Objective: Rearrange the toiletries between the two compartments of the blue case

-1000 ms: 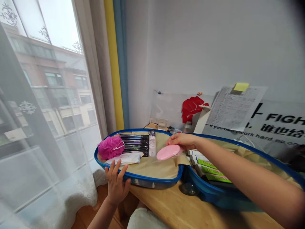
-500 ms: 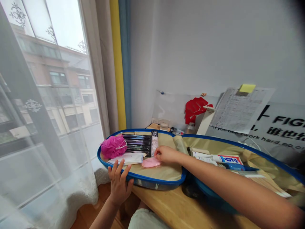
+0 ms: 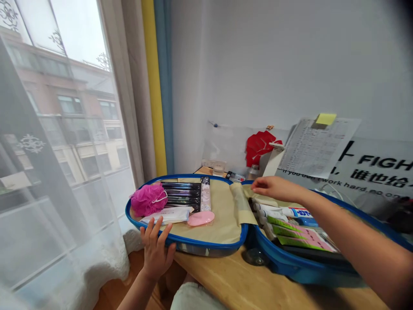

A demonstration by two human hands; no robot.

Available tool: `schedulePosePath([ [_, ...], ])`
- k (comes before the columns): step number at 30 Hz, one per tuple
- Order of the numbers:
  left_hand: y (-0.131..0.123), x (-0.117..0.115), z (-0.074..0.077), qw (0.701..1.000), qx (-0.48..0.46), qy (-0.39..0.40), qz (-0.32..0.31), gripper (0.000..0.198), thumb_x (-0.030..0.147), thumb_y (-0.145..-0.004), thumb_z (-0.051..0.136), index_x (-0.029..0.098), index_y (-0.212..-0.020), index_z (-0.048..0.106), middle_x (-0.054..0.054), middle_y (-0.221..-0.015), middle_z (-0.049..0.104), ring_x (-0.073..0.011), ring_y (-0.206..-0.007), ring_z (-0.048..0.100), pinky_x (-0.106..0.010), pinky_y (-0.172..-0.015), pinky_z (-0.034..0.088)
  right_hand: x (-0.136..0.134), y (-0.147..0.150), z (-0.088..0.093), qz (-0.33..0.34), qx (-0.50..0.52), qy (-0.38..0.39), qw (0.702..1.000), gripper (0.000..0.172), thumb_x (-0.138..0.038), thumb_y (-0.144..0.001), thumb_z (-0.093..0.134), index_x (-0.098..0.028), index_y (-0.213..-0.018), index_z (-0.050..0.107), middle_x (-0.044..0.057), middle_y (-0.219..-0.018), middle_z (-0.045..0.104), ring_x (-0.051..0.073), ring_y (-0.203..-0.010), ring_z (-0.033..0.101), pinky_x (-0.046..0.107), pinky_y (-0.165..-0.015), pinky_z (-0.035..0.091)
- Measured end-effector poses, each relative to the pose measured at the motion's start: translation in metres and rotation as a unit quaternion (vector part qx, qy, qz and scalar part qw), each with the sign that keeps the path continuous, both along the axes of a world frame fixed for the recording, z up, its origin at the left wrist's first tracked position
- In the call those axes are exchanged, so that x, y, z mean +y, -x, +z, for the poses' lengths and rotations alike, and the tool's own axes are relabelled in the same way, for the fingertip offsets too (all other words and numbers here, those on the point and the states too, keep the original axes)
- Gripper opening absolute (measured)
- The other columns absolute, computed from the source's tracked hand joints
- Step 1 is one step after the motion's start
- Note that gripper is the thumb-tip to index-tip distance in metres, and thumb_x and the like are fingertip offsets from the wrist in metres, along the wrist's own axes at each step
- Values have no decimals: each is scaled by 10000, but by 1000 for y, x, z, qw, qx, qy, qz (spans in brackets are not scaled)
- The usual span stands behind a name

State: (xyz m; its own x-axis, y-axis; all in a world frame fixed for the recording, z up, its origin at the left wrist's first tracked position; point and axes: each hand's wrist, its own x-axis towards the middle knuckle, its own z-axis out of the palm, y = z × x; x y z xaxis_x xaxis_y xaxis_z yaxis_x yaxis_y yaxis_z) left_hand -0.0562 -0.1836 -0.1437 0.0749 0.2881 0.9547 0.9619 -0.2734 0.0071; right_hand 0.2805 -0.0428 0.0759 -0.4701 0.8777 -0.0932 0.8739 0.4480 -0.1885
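A small blue-rimmed suitcase [image 3: 211, 249] lies open in two halves. My left hand [image 3: 156, 252] rests on the front rim of its left half, fingers spread, fingertips by a white packet [image 3: 174, 214]. My right hand [image 3: 272, 188] hovers over the back of the right half, fingers loosely bent, with nothing visible in them. The left half holds a magenta bath puff [image 3: 148, 200], a row of slim black packets [image 3: 182, 196], a narrow pale package [image 3: 205, 194] and a pink oval item [image 3: 201, 218]. Toothpaste tubes [image 3: 274, 212] and green-and-pink packets [image 3: 300, 234] lie in the right half.
The suitcase stands on a wooden table [image 3: 226, 275]. A glass [image 3: 219, 168] and a bottle [image 3: 253, 172] are behind it. Sheer curtains [image 3: 64, 193] hang over the window at left. Paper sheets [image 3: 319, 146] are fixed in front of the wall.
My right hand has left the pink oval item in the left half and moved right, over the right half. My left hand stays at the rim. The view has shifted slightly.
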Motion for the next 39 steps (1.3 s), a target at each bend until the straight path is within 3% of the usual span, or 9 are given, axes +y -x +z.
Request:
schedulePosePath([
  [3,0,0,1,1000,4,0,-4,559,235,-901,427,218,-1445,301,-125,-1537,254,-280,-1440,158,-525,-1153,67,-2,-43,-9,3,-37,40,999,339,-464,-878,534,-153,-981,618,19,-917,653,137,-838,611,357,-818,493],
  [8,0,0,1,1000,0,-5,-4,546,252,-903,427,224,-1437,317,-127,-1527,280,-290,-1432,183,-534,-1148,84,-10,-87,-43,-33,-91,57,994,301,-436,-868,559,-154,-953,622,23,-921,648,129,-818,602,357,-809,493],
  [12,1,0,2,1000,2,-7,-6,556,242,-903,428,227,-1445,307,-119,-1537,262,-284,-1435,176,-530,-1149,77,-11,-102,-59,-52,-98,71,991,290,-420,-869,565,-159,-983,625,29,-959,654,135,-856,609,368,-837,491],
  [19,0,0,1,1000,-4,-7,-4,546,258,-907,429,234,-1441,317,-122,-1522,294,-295,-1427,198,-541,-1146,89,-7,-109,-68,-64,-91,100,989,263,-416,-868,566,-172,-939,630,20,-928,650,129,-845,597,352,-830,485],
  [31,-1,-1,3,1000,7,-4,0,549,238,-909,423,219,-1444,302,-126,-1533,265,-282,-1436,168,-521,-1148,84,-5,-103,-66,-103,-54,86,990,227,-377,-883,555,-161,-822,592,-21,-760,594,67,-638,525,243,-626,478],
  [36,-1,-1,3,1000,-1,-5,0,554,249,-909,420,233,-1449,297,-122,-1528,278,-286,-1433,181,-530,-1146,85,4,-93,-40,-132,55,21,989,230,-379,-885,552,-159,-829,585,-36,-707,567,56,-578,492,227,-582,461],
  [39,-1,0,1,1000,-4,-5,0,544,261,-911,424,235,-1442,311,-122,-1520,294,-288,-1430,187,-533,-1145,92,15,-67,-19,-146,164,-20,976,260,-398,-911,505,-154,-957,583,-19,-785,592,71,-632,539,255,-632,492],
])
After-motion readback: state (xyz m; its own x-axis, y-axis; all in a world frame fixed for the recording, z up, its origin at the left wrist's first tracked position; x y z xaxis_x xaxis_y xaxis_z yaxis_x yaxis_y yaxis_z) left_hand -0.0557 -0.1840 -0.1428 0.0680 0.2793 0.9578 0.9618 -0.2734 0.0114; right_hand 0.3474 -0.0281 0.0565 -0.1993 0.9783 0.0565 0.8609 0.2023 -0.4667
